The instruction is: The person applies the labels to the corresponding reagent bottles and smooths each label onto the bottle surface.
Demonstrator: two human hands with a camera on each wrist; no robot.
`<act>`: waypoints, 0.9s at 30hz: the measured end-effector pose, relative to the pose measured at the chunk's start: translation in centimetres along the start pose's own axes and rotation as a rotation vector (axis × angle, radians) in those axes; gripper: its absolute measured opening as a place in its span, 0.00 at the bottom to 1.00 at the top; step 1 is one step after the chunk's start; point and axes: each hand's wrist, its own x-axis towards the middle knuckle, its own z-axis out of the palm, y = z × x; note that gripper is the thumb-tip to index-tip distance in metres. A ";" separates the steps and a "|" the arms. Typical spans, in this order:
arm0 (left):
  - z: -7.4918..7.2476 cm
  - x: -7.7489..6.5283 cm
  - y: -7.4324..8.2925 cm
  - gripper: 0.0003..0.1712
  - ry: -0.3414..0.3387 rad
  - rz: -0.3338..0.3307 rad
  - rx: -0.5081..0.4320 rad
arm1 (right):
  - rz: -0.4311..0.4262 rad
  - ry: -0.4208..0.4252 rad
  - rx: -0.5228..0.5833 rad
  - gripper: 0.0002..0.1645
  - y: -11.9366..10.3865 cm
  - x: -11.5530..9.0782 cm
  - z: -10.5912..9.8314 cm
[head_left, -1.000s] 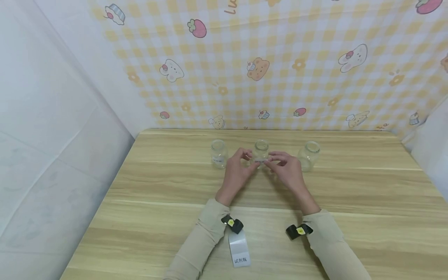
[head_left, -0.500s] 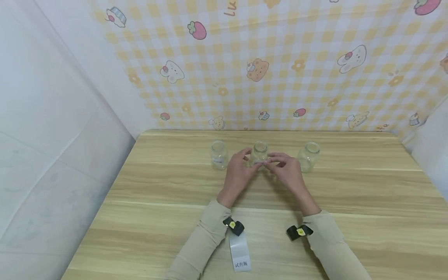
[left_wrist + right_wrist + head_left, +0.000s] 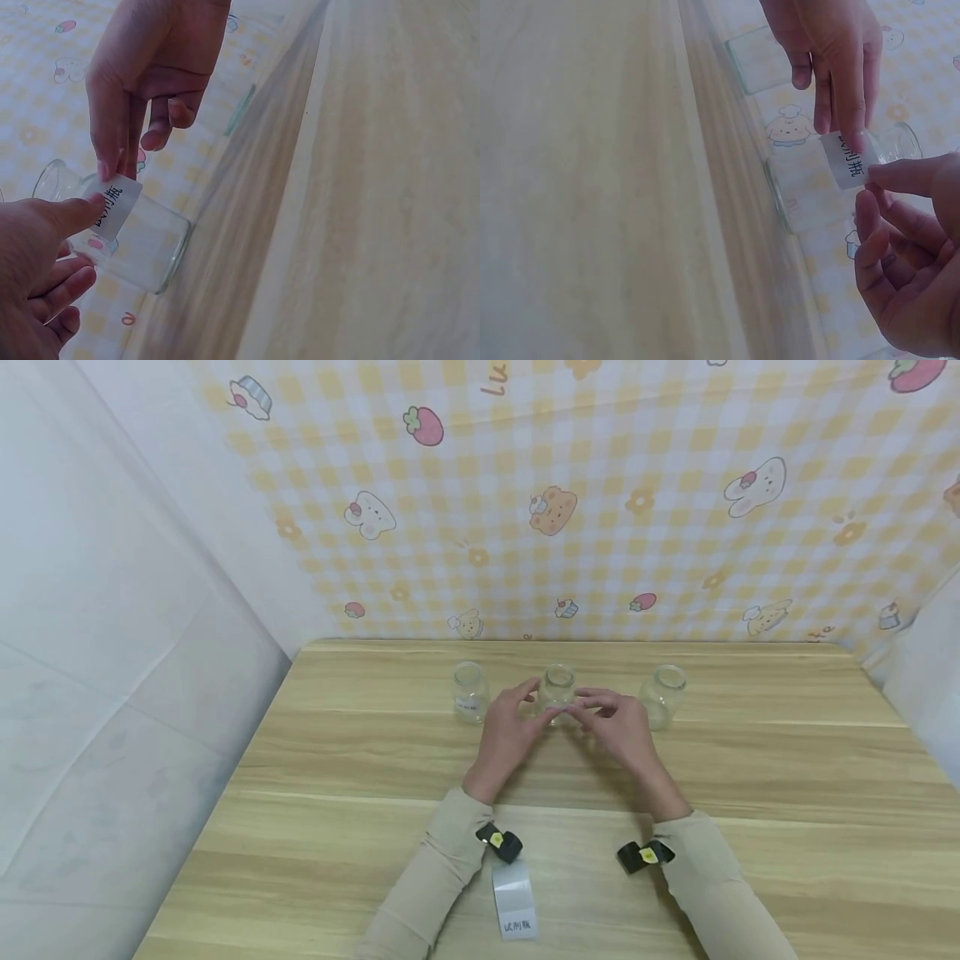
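A white label (image 3: 118, 204) with dark handwritten characters lies across the front of the middle glass jar (image 3: 558, 683), which stands upright on the table. Left of the jar, my left hand (image 3: 512, 725) pinches one end of the label, its thumb on the printed face and its other fingers beside the glass. From the other side my right hand (image 3: 617, 725) pinches the opposite end between thumb and forefinger. Whether the label is wholly against the glass cannot be told. In the right wrist view the label (image 3: 843, 166) appears flat between both thumbs.
To the left stands a lidless glass jar (image 3: 469, 689) bearing a similar label. Another jar (image 3: 663, 697) without a visible label is on the right. A pale strip (image 3: 514, 897) with a written label lies near my left forearm. A checked cloth (image 3: 480, 502) hangs behind the wooden table (image 3: 337, 760).
My hands stay at the middle jar, with only slight finger shifts along the label. The other jars and the strip have kept their places.
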 end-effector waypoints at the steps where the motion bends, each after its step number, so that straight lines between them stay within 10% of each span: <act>1: 0.0 0.0 0.0 0.33 -0.002 -0.005 0.001 | 0.002 0.000 0.003 0.15 0.0 0.0 0.0; 19: -0.3 -0.1 0.2 0.32 -0.022 -0.045 -0.028 | 0.045 -0.013 0.076 0.17 0.2 0.0 -0.1; 27: -0.3 0.0 0.0 0.31 -0.024 -0.027 -0.031 | 0.011 -0.089 0.129 0.33 0.4 -0.1 -0.3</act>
